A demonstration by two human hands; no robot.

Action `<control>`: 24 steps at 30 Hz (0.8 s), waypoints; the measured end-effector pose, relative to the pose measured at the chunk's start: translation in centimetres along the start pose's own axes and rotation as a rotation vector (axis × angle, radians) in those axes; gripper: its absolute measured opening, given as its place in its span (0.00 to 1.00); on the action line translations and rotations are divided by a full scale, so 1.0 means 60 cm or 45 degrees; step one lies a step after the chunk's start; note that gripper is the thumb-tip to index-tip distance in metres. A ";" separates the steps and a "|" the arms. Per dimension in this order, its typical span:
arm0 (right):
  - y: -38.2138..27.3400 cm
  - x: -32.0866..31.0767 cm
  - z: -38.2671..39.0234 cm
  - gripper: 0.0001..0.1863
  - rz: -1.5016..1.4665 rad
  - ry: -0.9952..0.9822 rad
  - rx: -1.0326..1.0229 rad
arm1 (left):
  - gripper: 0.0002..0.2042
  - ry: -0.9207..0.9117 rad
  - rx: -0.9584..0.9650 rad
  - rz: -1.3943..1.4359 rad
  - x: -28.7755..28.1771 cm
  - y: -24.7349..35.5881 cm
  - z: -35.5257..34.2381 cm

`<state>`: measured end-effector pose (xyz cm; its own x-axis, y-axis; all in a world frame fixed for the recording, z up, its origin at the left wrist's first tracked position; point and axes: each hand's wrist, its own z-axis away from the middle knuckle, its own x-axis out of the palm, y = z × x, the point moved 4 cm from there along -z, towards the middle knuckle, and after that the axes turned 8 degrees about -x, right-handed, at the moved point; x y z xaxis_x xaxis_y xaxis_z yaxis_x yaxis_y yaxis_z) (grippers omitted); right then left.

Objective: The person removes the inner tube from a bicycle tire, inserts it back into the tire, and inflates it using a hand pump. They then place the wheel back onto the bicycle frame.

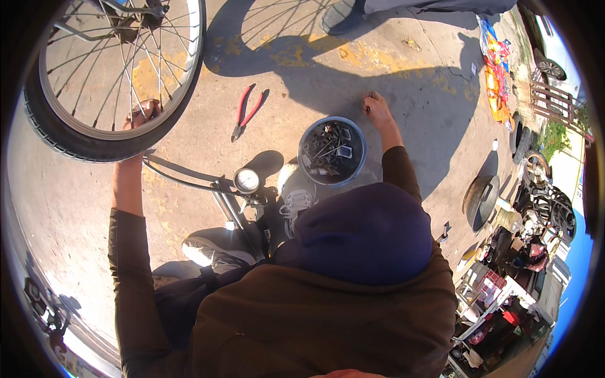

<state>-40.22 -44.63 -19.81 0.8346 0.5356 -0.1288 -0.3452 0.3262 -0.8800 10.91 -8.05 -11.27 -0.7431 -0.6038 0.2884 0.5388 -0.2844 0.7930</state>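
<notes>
At the upper left stands a bicycle wheel (94, 142) with a black tyre. My left hand (144, 114) shows through its spokes, fingers curled by the rim; what they hold is hidden. A black hose (189, 183) runs from the wheel's lower edge, beside my left wrist, to a floor pump with a round white gauge (246, 181) between my shoes. My right hand (376, 107) is closed above the ground, just beyond a round bucket (362, 165) of small metal parts; anything inside its fingers is too small to make out. Red-handled pliers (249, 113) lie between my hands.
Another person's dark shoe (343, 17) and grey trouser leg (435, 5) are at the top. Along the right lie colourful plastic bags (498, 75), a loose tyre (480, 203) and a cluttered shelf (498, 309). My own shoes (295, 205) flank the pump.
</notes>
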 end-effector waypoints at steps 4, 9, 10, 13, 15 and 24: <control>-0.015 0.038 0.019 0.11 0.896 0.015 -0.194 | 0.09 0.069 -0.008 -0.032 0.004 -0.004 0.001; -0.035 0.049 0.009 0.16 1.252 0.030 -0.289 | 0.12 -0.015 -0.012 0.044 -0.004 -0.015 0.002; -0.050 0.061 0.014 0.16 1.183 -0.005 -0.199 | 0.13 -0.079 0.045 0.106 -0.010 -0.022 0.005; -0.045 0.061 -0.007 0.12 1.362 -0.029 -0.301 | 0.17 -0.364 0.195 0.162 0.007 -0.016 -0.001; -0.066 0.095 -0.020 0.08 1.110 -0.065 -0.355 | 0.18 -0.273 0.161 0.232 0.025 -0.014 0.005; -0.318 0.585 0.050 0.08 0.312 -0.747 -0.504 | 0.18 -0.352 0.172 0.272 0.039 -0.005 0.003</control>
<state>-5.67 -29.70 -6.18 0.3495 0.9205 -0.1750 -0.2194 -0.1012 -0.9704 8.96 -9.24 -10.75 -0.7085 -0.4101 0.5743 0.6498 -0.0619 0.7576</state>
